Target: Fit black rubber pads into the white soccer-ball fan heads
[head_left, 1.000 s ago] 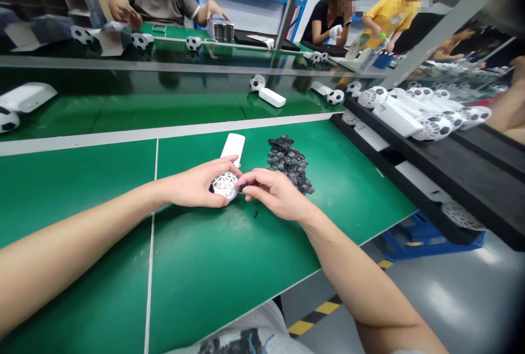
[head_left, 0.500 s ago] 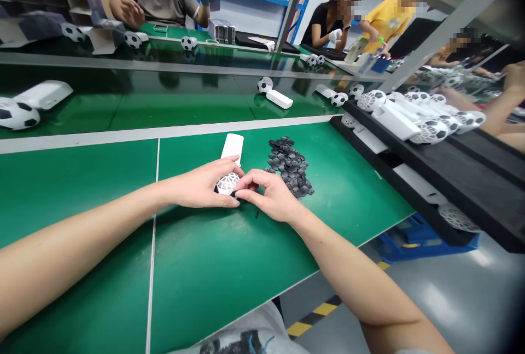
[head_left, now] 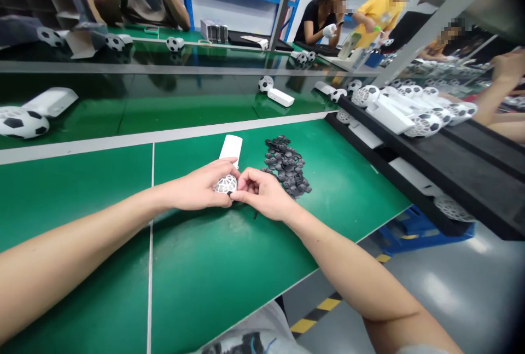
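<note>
A white handheld fan (head_left: pixel 231 149) lies on the green bench, its handle pointing away from me. Its round lattice head (head_left: pixel 226 184) has a soccer-ball pattern of white ribs. My left hand (head_left: pixel 197 185) is curled round the head from the left, thumb at the near side and fingers over the far side. From the right, my right hand (head_left: pixel 266 192) pinches at the head's edge with thumb and forefinger. Whatever sits between those fingertips is hidden. Just beyond my right hand lies a pile of small black pieces (head_left: pixel 289 168). One loose dark piece (head_left: pixel 255 215) is under my right wrist.
Black trays (head_left: pixel 463 151) at the right hold several soccer-ball fans. Past the bench's pale rail (head_left: pixel 180 132), more fans (head_left: pixel 280 97) lie on a glossy green surface. Co-workers sit across from me, and another person's arm (head_left: pixel 506 75) shows at far right.
My right fingertips have moved slightly in at the head's right edge; my left hand keeps its hold. Across the line, a co-worker has raised both hands. The view has shifted a little.
</note>
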`<state>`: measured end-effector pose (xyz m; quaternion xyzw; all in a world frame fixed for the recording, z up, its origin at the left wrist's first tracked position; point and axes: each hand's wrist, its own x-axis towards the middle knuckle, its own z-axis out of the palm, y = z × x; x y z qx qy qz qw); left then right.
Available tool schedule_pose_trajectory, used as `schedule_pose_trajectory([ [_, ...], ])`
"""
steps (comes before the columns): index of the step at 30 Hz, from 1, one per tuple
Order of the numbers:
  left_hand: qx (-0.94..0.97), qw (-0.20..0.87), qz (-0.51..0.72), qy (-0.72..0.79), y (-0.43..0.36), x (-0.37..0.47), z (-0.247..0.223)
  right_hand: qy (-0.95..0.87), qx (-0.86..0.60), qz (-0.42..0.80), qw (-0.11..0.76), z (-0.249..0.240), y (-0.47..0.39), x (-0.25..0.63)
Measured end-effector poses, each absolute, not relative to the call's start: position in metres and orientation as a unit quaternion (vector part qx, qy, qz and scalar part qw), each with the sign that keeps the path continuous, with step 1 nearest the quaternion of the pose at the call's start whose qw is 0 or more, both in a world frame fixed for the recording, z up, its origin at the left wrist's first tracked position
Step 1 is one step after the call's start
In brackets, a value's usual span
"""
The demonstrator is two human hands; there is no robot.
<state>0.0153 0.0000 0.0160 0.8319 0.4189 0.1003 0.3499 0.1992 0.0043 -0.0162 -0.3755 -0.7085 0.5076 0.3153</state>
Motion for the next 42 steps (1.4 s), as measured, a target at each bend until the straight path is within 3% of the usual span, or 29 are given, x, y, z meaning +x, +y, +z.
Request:
schedule_pose_trajectory([
  [6,0.818,0.333,0.099,0.459,-0.002,0.015,0.018,-0.684,-0.512,0.274,0.442,-0.014,0.041,0.236],
  [13,0.815,0.312,0.125,0.473,-0.007,0.017,0.016,-0.761,-0.598,0.149,0.203,-0.017,0.038,0.246],
  [21,0.812,0.258,0.15,0.502,-0.01,0.017,0.005,-0.832,-0.548,-0.03,0.081,-0.017,0.027,0.223],
  [25,0.752,0.262,0.164,0.582,-0.015,0.011,0.004,-0.822,-0.562,-0.043,0.074,-0.012,0.022,0.22],
  [31,0.754,0.344,0.137,0.542,-0.014,-0.009,0.024,-0.816,-0.569,-0.042,0.088,-0.013,0.023,0.229],
  [35,0.76,0.365,0.137,0.52,-0.018,-0.007,0.027,-0.832,-0.515,-0.002,0.208,-0.017,0.026,0.231],
  [38,0.756,0.344,0.146,0.536,-0.021,0.0,0.021,-0.841,-0.426,0.116,0.312,-0.017,0.021,0.225],
  [42,0.762,0.333,0.163,0.531,-0.024,0.003,0.015,-0.847,-0.315,0.242,0.354,-0.015,0.008,0.213],
])
